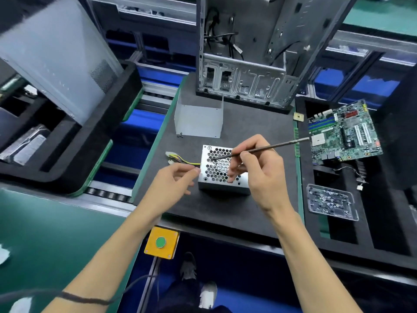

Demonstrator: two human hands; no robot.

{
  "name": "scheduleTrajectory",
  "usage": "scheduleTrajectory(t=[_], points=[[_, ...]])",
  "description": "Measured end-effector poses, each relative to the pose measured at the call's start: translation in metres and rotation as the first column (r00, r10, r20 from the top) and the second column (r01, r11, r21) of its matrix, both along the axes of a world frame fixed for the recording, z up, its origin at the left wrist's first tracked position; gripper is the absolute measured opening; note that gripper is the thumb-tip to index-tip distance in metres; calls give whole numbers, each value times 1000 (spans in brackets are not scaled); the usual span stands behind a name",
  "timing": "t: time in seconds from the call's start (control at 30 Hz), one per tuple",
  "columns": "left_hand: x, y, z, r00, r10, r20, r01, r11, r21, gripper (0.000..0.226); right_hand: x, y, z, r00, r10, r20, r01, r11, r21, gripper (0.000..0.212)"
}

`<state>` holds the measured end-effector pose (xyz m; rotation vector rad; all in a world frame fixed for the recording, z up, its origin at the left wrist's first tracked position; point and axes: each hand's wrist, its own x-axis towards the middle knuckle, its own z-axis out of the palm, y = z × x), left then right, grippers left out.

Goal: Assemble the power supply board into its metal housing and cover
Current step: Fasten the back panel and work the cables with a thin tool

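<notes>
**Hands at the power supply housing, a thin rod over its grille**

The power supply housing [222, 171] stands in the middle of the dark surface [225, 211], with its honeycomb grille turned upward. A bundle of yellow and black wires [184, 160] leaves its left side and ends in pale connectors [169, 154] that lie on the surface.

The right hand [255, 168] holds a thin dark rod [259, 150]. Thumb and forefinger are clamped on the rod, and its tip rests on the far left part of the grille. The other fingers [232, 175] of this hand touch the grille. The left hand [173, 181] is at the near left corner of the housing; its fingers are curled together at the corner, close to the wires, but I cannot tell if they pinch something.

Farther away on the same surface stands a bent metal cover [198, 119], and some small screws [180, 136] lie just beside its near left corner. Behind it stands an open computer chassis [246, 64]. To the right, a motherboard [343, 132] lies in a black foam tray [302, 154], and nearer there is a clear plastic tray [330, 201] with small parts. A yellow box with a green button [161, 242] is fixed at the near edge.
</notes>
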<state>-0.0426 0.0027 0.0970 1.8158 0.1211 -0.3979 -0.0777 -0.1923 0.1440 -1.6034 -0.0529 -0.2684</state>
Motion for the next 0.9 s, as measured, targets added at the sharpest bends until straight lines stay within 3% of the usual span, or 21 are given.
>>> scheduleTrajectory(t=[0.07, 0.23, 0.43, 0.9], points=[[-11, -1, -8, 997, 2, -78, -12, 992, -126, 10, -7, 1, -5, 1000, 20, -12, -21, 998, -55, 16], [-18, 0, -13, 999, 7, -36, -15, 969, -247, 18, -17, 3, -13, 998, 51, -28, -56, 977, -207, 15], [-25, -5, -15, 998, 57, -15, -59, 956, -287, 22, -16, 7, -19, 998, 56, -8, -55, 918, -393, 13], [-24, -6, -22, 997, 76, 7, -71, 954, -291, 22, -11, 15, -23, 998, 50, -44, -65, 875, -480, 13]])
